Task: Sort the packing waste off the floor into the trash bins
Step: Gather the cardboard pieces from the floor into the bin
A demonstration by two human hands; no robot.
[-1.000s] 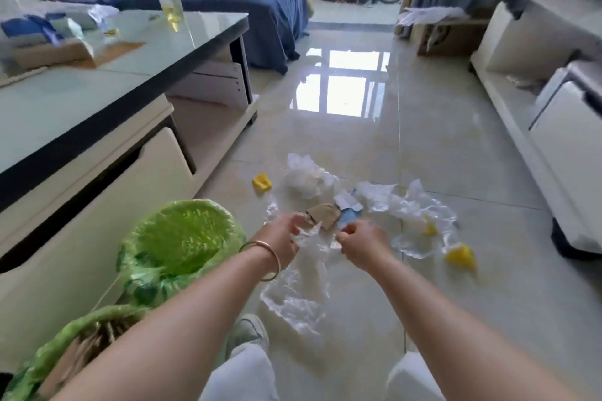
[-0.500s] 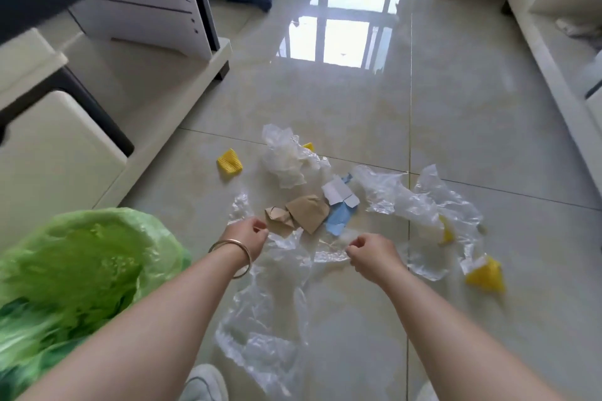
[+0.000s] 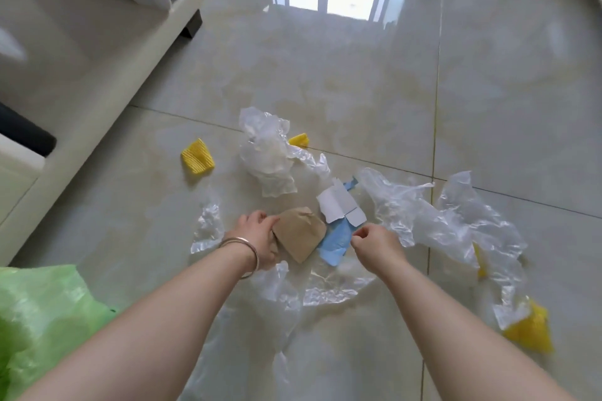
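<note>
At the lower left of the frame a green bag (image 3: 42,312) bulges into view, lining a bin whose body is out of sight. Both bare forearms reach up from the bottom edge toward the middle. Between them a clear plastic sheet (image 3: 286,296) lies crumpled on the tile floor (image 3: 358,75).

The left hand (image 3: 257,239), with a bangle (image 3: 242,249) at the wrist, has its fingers closed on the left edge of a brown paper scrap (image 3: 299,233). The right hand (image 3: 374,242) is curled narrow, fingertips pinched together just beside a blue paper piece (image 3: 335,242); whether it grips that or a film edge cannot be told.

Just beyond, a white card (image 3: 338,203) overlaps the blue piece. At the right of the frame a large clear film (image 3: 449,221) spreads wide (it partly covers something yellow), and a yellow scrap (image 3: 529,332) sits at its lower right end. A small film strip (image 3: 208,228) lies left of the left hand.

Farther up, a wadded clear bag (image 3: 267,153) sits mid-frame, a small yellow bit (image 3: 299,140) touching its right side, and a ribbed yellow piece (image 3: 197,157) lies apart to its left. A cream cabinet (image 3: 97,52) fills the upper left.
</note>
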